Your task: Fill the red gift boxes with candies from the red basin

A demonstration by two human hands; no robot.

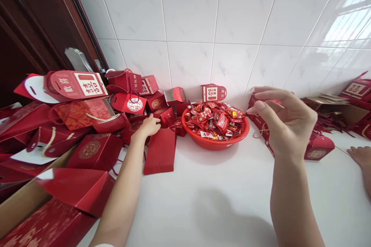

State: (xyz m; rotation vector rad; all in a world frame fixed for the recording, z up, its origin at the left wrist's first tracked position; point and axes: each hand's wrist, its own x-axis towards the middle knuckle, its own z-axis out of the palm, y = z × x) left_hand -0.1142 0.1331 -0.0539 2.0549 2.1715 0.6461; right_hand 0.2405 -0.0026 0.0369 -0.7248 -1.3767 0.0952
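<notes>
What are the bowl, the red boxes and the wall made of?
The bowl looks like smooth plastic: one solid red, with a soft shine and moulded rim. The boxes seem to be thin card, slightly satiny, with crisp folds and some white insides. The wall looks like glossy tile, probably ceramic: straight joints, bright reflections.

I saw a plain, smooth red card (160, 153) lying just left of the frame's centre, longer from top to bottom than across, its lower edge straight. Right behind its upper end, a small red box (166, 117) leaned at a slant, its lower part hidden. Right of centre, a red bag (259, 123) with white lettering and a pale string lay aslant, much of it out of sight.
</notes>
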